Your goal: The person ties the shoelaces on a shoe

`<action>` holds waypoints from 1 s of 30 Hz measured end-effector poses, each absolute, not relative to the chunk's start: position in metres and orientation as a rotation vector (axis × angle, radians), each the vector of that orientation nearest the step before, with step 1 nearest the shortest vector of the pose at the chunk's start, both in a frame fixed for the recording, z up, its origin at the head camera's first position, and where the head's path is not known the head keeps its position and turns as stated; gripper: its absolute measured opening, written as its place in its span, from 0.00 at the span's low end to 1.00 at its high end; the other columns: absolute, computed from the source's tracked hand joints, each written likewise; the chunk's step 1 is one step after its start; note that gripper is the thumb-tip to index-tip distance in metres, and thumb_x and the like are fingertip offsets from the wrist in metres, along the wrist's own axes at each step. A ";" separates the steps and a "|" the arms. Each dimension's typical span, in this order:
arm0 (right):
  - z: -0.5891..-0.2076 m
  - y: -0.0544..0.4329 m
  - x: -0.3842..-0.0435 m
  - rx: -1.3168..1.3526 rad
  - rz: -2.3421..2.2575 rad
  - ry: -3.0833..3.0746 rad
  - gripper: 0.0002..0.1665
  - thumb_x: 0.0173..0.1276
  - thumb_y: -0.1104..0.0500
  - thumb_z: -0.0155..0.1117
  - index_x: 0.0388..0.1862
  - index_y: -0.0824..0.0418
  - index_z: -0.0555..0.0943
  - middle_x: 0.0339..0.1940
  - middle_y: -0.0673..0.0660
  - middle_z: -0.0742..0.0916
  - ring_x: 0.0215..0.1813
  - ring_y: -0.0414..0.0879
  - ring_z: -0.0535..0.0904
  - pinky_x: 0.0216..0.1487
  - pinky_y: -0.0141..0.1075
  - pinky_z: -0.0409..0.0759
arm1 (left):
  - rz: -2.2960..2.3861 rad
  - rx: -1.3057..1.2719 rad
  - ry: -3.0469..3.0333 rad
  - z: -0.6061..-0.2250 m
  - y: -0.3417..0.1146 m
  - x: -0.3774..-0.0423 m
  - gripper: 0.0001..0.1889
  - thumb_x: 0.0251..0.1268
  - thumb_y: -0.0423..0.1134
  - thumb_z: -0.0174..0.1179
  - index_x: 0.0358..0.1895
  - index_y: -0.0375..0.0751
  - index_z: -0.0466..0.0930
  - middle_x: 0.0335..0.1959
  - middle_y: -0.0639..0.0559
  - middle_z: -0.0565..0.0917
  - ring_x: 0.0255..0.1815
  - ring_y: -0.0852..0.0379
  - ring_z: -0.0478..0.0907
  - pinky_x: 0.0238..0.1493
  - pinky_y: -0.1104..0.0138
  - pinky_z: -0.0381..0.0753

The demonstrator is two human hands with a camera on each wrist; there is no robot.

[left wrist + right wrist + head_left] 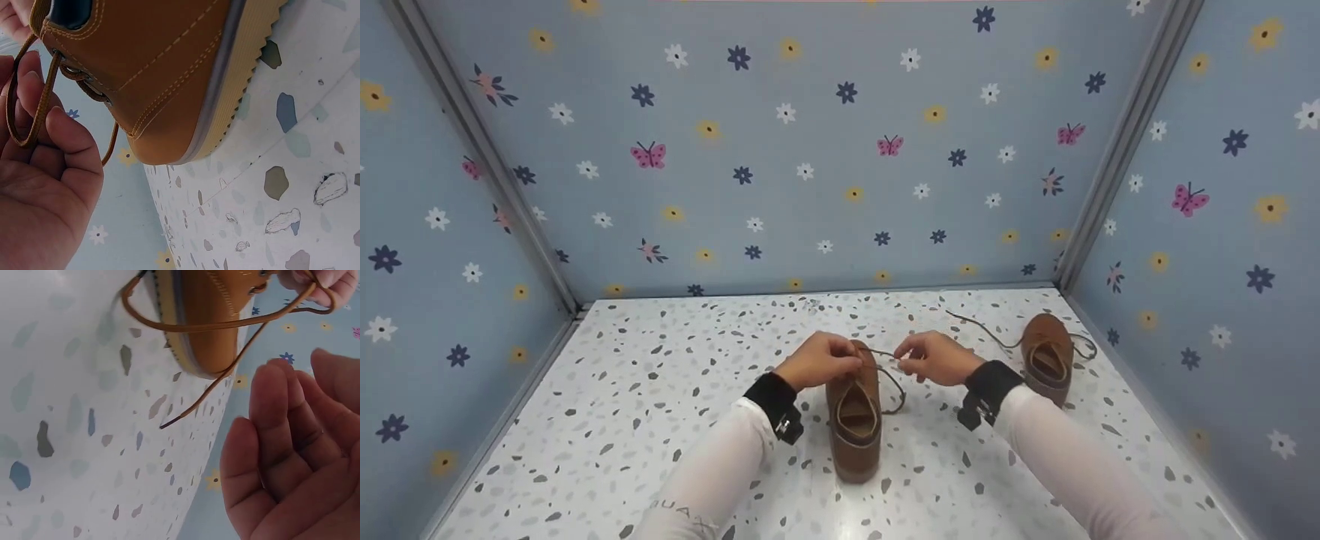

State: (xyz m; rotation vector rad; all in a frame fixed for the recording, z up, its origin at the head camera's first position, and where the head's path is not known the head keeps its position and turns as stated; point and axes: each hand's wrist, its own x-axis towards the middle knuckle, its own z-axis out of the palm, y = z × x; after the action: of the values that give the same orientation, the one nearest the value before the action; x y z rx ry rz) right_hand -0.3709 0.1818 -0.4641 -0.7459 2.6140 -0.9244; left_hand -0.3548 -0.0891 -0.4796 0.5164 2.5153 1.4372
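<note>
A brown lace-up shoe (856,457) stands on the speckled surface, its toe pointing away from me. Over its front, my left hand (821,360) holds the shoelace (44,107) with curled fingers, and a loop of it hangs across them in the left wrist view. To the right of the shoe is my right hand (941,358), fingers loosely bent and nothing between thumb and fingertips in the right wrist view. A loose lace end (188,410) dangles beside the toe, near those fingers. Another stretch of lace (901,394) curves down along the shoe's right side.
A matching brown shoe (1048,352) stands farther right, its laces spread to both sides. Blue panels with flowers and butterflies (825,150) enclose the white speckled surface (660,420) at the back, left and right.
</note>
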 end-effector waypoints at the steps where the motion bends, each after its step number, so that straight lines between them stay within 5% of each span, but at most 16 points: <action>1: -0.466 0.181 -0.370 -0.773 -0.880 2.605 0.17 0.77 0.57 0.65 0.60 0.59 0.84 0.40 0.61 0.92 0.34 0.47 0.88 0.38 0.36 0.84 | 1.436 0.516 2.520 -0.479 -0.089 -0.355 0.07 0.68 0.44 0.66 0.37 0.46 0.89 0.32 0.58 0.86 0.33 0.62 0.80 0.38 0.70 0.79; 5: -0.476 0.176 -0.368 -0.847 -0.787 2.567 0.20 0.75 0.58 0.67 0.63 0.59 0.83 0.39 0.63 0.92 0.34 0.50 0.89 0.36 0.35 0.83 | 1.439 0.530 2.518 -0.478 -0.088 -0.354 0.07 0.68 0.44 0.66 0.36 0.45 0.88 0.33 0.58 0.85 0.35 0.60 0.80 0.39 0.69 0.79; 17: -0.477 0.180 -0.369 -0.868 -0.761 2.649 0.06 0.74 0.61 0.64 0.39 0.61 0.87 0.29 0.53 0.88 0.28 0.38 0.80 0.35 0.34 0.81 | 1.466 0.528 2.513 -0.478 -0.088 -0.352 0.07 0.69 0.42 0.66 0.36 0.44 0.88 0.33 0.57 0.85 0.34 0.61 0.80 0.39 0.70 0.80; 30: -0.457 0.206 -0.366 -0.887 -0.680 2.741 0.06 0.73 0.62 0.63 0.35 0.56 0.86 0.28 0.50 0.85 0.28 0.39 0.76 0.36 0.36 0.77 | 1.478 0.583 2.573 -0.479 -0.089 -0.353 0.07 0.69 0.40 0.66 0.36 0.40 0.89 0.33 0.56 0.87 0.34 0.63 0.78 0.40 0.70 0.78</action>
State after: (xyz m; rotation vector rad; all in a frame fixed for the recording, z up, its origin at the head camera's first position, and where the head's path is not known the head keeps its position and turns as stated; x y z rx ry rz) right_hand -0.3662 0.2065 -0.4570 -0.8869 2.7409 -0.6800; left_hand -0.3529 -0.0895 -0.4794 0.5826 2.5732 1.4777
